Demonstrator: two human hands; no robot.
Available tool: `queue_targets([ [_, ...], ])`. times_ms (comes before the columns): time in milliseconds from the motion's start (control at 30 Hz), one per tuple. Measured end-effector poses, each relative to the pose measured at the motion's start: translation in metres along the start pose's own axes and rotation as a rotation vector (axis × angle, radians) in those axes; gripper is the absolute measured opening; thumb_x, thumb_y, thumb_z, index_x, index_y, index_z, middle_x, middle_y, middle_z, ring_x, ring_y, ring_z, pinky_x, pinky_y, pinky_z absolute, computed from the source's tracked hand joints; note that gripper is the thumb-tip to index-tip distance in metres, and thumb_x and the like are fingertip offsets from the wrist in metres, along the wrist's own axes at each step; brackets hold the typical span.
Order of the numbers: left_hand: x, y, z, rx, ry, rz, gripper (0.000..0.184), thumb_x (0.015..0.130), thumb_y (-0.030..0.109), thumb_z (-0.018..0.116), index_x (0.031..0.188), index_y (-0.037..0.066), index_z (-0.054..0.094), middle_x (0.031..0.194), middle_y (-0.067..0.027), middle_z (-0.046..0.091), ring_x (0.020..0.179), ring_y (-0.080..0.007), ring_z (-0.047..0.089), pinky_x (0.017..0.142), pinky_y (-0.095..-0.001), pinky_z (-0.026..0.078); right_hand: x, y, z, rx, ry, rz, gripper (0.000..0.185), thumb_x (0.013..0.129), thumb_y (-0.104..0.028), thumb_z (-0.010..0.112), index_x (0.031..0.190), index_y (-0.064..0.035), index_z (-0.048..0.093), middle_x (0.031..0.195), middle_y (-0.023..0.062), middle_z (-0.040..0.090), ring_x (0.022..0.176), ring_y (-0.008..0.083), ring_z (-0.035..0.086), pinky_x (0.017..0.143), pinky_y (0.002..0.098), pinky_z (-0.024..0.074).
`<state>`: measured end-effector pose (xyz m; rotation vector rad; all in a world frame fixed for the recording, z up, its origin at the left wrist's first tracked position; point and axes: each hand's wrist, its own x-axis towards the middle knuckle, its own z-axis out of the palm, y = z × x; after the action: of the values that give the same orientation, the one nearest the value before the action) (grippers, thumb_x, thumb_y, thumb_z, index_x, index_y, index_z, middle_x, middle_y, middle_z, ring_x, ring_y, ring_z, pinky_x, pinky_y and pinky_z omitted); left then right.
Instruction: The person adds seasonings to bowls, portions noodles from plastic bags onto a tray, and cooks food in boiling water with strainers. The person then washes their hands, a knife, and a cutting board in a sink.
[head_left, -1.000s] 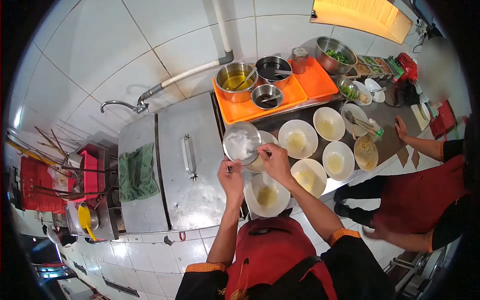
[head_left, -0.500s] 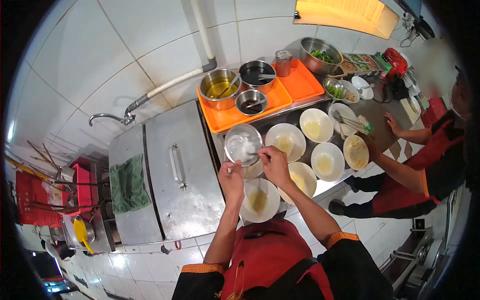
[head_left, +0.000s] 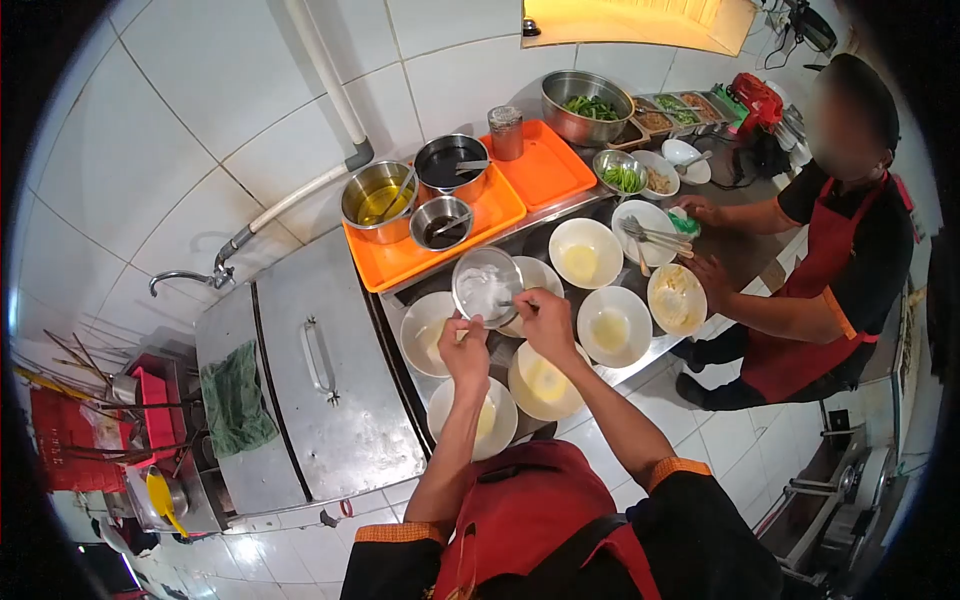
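My left hand [head_left: 465, 350] grips the near rim of a small round bowl [head_left: 487, 268] with white powder [head_left: 484, 289] inside. In my right hand [head_left: 549, 325] is a spoon [head_left: 508, 303], its end dipping into the powder; the closed fingers hide most of the handle. Both hands hover over several white bowls with a little yellowish liquid in the bottom. Among these, one bowl [head_left: 522, 402] sits below my right hand, one [head_left: 508, 430] below my left forearm, and another [head_left: 412, 345] to the left.
An orange tray [head_left: 375, 272] carries metal pots of yellow oil [head_left: 376, 203] and dark liquid [head_left: 447, 160]. At right, a co-worker's hands [head_left: 708, 280] are near a bowl of yellowish food [head_left: 677, 300] and a bowl with forks [head_left: 632, 212]. A steel lid [head_left: 370, 430] lies left.
My view has swung right, so the counter appears further left. The held bowl has moved right over the white bowls. The co-worker's far hand has moved to the green item by the forks.
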<state>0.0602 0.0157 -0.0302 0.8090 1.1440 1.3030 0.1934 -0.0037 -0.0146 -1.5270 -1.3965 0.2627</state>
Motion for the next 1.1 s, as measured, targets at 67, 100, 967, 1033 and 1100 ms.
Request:
queue_targets([
  [67,0.0,-0.004,0.006,-0.003,0.007,0.028,0.016,0.083,0.0,0.059,0.072,0.004,0.047,0.093,-0.0042,0.053,0.082,-0.0136,0.056,0.073,-0.0274,0.051,0.002,0.011,-0.005,0.276,-0.001,0.442,0.006,0.074,0.001,0.059,0.08,0.0005,0.061,0.077,0.0157,0.061,0.068,0.0298,0.06,0.063,0.0353,0.0473],
  [100,0.001,-0.003,0.005,-0.009,0.042,0.011,0.017,0.084,0.0,0.058,0.072,0.004,0.047,0.094,-0.0044,0.053,0.082,-0.0137,0.056,0.073,-0.0278,0.051,0.004,0.022,-0.006,0.455,-0.007,0.529,0.007,0.074,0.002,0.058,0.081,0.0004,0.06,0.075,0.0151,0.06,0.065,0.029,0.06,0.06,0.0352,0.0467],
  [967,0.006,-0.052,0.153,0.009,0.018,-0.004,0.017,0.081,-0.001,0.059,0.074,0.0,0.044,0.113,-0.0152,0.052,0.077,-0.0168,0.055,0.059,-0.0274,0.049,0.057,0.119,-0.099,0.285,0.011,0.459,0.006,0.076,-0.001,0.059,0.081,-0.0001,0.062,0.075,0.0155,0.062,0.066,0.0267,0.062,0.062,0.0337,0.0474],
  [1033,0.015,-0.065,0.143,-0.003,0.036,0.03,0.016,0.081,-0.001,0.059,0.074,0.001,0.044,0.114,-0.0152,0.052,0.078,-0.0172,0.055,0.06,-0.0274,0.049,0.062,0.107,-0.12,0.108,0.083,0.385,0.005,0.076,-0.002,0.059,0.08,0.0001,0.062,0.074,0.0153,0.063,0.066,0.026,0.062,0.062,0.0336,0.0476],
  [1100,0.018,-0.055,0.13,0.047,0.016,-0.032,0.015,0.082,-0.002,0.058,0.075,0.001,0.045,0.118,-0.0158,0.049,0.083,-0.0182,0.056,0.065,-0.0279,0.05,0.063,0.109,-0.134,-0.296,0.226,0.207,0.004,0.078,-0.003,0.06,0.081,-0.0008,0.062,0.075,0.0142,0.063,0.066,0.0238,0.063,0.061,0.0319,0.0479],
])
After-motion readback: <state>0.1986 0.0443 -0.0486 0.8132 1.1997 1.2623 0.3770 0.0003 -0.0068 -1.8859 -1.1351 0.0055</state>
